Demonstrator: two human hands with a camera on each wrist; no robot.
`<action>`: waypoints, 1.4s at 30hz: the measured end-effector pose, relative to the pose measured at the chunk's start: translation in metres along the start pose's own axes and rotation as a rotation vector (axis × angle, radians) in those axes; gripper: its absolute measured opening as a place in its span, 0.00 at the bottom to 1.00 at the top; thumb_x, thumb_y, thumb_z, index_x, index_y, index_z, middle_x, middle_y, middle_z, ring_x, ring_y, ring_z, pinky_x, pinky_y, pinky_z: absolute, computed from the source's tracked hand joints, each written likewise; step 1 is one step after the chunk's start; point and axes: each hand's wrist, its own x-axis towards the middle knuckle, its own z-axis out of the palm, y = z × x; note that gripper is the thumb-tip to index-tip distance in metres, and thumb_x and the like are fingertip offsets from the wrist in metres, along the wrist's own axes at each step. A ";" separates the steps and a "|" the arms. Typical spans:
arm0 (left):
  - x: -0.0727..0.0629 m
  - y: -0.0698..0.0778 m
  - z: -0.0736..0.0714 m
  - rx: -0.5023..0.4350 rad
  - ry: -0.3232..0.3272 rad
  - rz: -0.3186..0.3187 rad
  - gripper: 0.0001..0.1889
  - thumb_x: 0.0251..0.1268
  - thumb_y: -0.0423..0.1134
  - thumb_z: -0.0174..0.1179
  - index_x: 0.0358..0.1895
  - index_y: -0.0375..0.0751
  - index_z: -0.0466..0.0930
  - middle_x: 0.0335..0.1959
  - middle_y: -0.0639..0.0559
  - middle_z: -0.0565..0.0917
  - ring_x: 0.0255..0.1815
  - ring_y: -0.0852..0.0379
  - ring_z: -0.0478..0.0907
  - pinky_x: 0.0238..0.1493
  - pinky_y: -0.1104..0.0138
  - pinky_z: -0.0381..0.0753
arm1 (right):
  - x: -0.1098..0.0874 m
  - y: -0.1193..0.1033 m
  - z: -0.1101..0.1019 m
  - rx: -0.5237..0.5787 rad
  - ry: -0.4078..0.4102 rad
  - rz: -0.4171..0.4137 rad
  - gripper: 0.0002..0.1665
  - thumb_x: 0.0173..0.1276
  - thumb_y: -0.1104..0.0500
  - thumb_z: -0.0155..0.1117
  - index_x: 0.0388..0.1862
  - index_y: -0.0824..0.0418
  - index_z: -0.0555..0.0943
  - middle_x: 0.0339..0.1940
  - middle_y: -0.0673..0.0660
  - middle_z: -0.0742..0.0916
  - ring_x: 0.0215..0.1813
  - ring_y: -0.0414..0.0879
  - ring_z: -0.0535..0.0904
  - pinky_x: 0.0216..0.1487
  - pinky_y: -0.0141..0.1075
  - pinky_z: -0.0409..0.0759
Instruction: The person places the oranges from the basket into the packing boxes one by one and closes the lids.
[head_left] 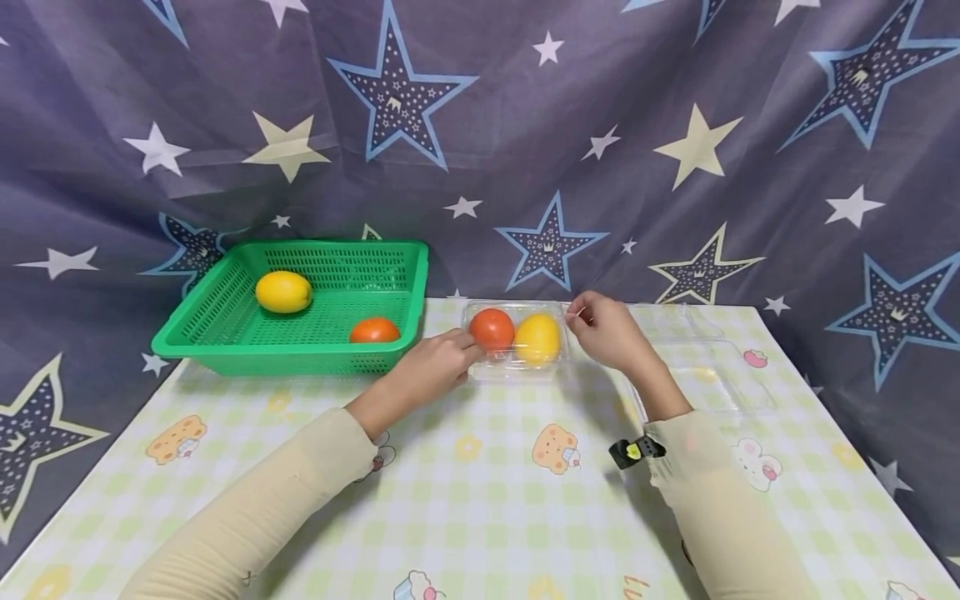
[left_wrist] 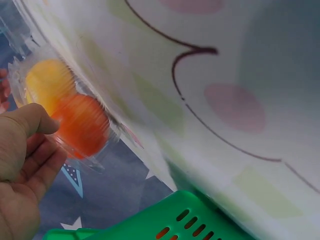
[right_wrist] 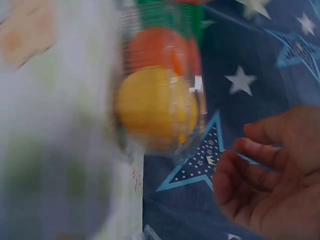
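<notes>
A clear plastic box (head_left: 517,372) stands near the back of the table, with a red-orange tomato-like fruit (head_left: 492,330) and a yellow oval fruit (head_left: 537,338) side by side inside. At its left end, my left hand (head_left: 441,363) holds the box's edge; the left wrist view has the thumb (left_wrist: 35,119) on one side and the fingers on the other. My right hand (head_left: 606,331) is at the box's right end. In the right wrist view its fingers (right_wrist: 232,175) are loosely bent, hold nothing and stand apart from the box.
A green basket (head_left: 225,360) at the back left contains a yellow lemon-like fruit (head_left: 283,292) and another red-orange fruit (head_left: 374,331). More clear plastic containers (head_left: 701,387) lie on the right, beyond my right forearm. A star-patterned curtain (head_left: 480,125) hangs behind the checked tablecloth (head_left: 480,500).
</notes>
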 end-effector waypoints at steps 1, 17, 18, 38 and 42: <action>0.000 0.000 0.000 0.001 -0.002 -0.002 0.14 0.54 0.25 0.71 0.44 0.40 0.87 0.40 0.48 0.86 0.41 0.50 0.82 0.40 0.63 0.85 | -0.002 0.000 0.001 -0.032 0.009 -0.042 0.08 0.76 0.60 0.58 0.45 0.65 0.80 0.28 0.57 0.83 0.28 0.50 0.76 0.34 0.43 0.76; 0.002 0.002 -0.003 -0.030 -0.017 -0.023 0.13 0.56 0.24 0.69 0.44 0.40 0.87 0.39 0.49 0.86 0.40 0.51 0.82 0.39 0.63 0.84 | -0.034 0.019 0.015 -0.362 -0.035 -0.591 0.09 0.64 0.66 0.72 0.42 0.64 0.84 0.39 0.56 0.86 0.43 0.52 0.81 0.47 0.44 0.81; 0.002 0.002 -0.003 -0.031 -0.015 -0.024 0.13 0.56 0.24 0.69 0.44 0.40 0.87 0.39 0.49 0.86 0.40 0.51 0.82 0.39 0.63 0.84 | -0.035 0.020 0.016 -0.365 -0.045 -0.595 0.10 0.63 0.66 0.73 0.43 0.64 0.84 0.40 0.56 0.86 0.43 0.52 0.81 0.47 0.44 0.81; 0.003 0.004 -0.001 -0.040 -0.018 -0.065 0.12 0.57 0.23 0.67 0.42 0.40 0.86 0.37 0.49 0.85 0.39 0.51 0.82 0.37 0.64 0.84 | -0.035 0.015 0.032 -0.649 0.085 -0.651 0.07 0.63 0.69 0.70 0.41 0.64 0.83 0.37 0.59 0.87 0.38 0.54 0.81 0.40 0.43 0.80; 0.002 0.005 0.000 -0.002 -0.016 -0.070 0.12 0.58 0.24 0.66 0.43 0.41 0.85 0.39 0.49 0.85 0.43 0.51 0.82 0.38 0.64 0.85 | -0.035 0.015 0.035 -0.634 0.106 -0.644 0.08 0.62 0.70 0.69 0.41 0.64 0.84 0.37 0.60 0.86 0.38 0.54 0.79 0.40 0.43 0.80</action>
